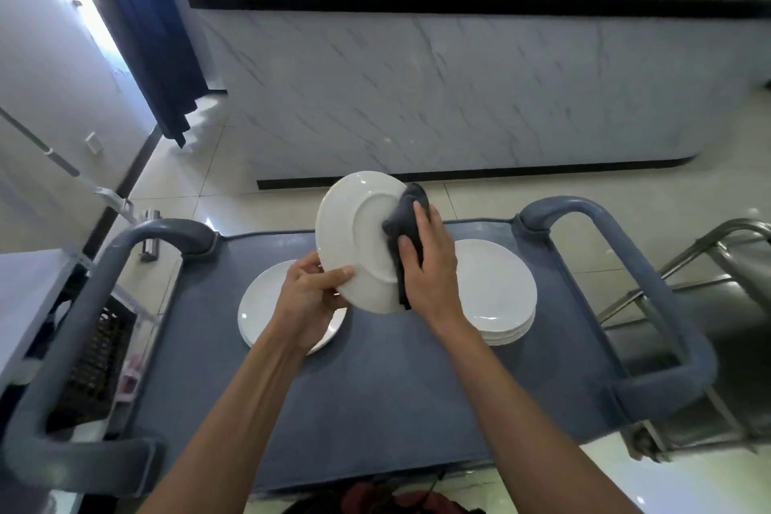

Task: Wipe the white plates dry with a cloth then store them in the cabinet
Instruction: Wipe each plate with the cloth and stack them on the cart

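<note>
A white plate point(354, 238) is held tilted, its underside toward me, above a grey cart top point(375, 388). My left hand point(308, 296) grips its lower left rim. My right hand point(425, 267) presses a dark grey cloth point(406, 221) against the plate's right side. One white plate point(260, 309) lies flat on the cart at the left, partly under my left hand. A stack of several white plates point(496, 292) stands on the cart at the right.
The cart has grey loop handles at the left point(125, 246) and right point(642, 284). A marble-fronted counter with a black top point(459, 88) stands beyond it. A metal frame point(688, 275) is at the right, a blue curtain point(154, 33) far left.
</note>
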### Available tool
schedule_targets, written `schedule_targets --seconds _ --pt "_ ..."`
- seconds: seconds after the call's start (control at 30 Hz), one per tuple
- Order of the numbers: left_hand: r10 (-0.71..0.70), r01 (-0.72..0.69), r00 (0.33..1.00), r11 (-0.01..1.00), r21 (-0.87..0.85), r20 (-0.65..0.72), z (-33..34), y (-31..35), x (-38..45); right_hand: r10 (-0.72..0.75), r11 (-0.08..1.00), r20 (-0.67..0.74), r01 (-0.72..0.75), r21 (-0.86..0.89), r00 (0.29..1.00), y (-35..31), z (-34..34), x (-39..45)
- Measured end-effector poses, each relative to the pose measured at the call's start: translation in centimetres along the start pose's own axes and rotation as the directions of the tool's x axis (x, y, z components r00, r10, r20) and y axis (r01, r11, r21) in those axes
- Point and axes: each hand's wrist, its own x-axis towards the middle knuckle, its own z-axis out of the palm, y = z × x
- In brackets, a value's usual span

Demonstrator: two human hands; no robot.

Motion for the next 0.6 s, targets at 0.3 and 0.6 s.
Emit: schedule_targets --seconds 0.3,0.6 --pt "-0.049 0.052 0.998 0.997 -0.062 0.050 -1.9 1.5 1.4 -0.074 0.979 -0.092 0.054 -0.199 0.993 -4.1 3.3 -2.9" --pt "-0.119 0.119 0.993 0.972 -0.202 0.015 -3.1 2.0 2.6 -0.146 0.949 -0.130 0.102 -0.297 0.981 -5.0 6.2 -5.3"
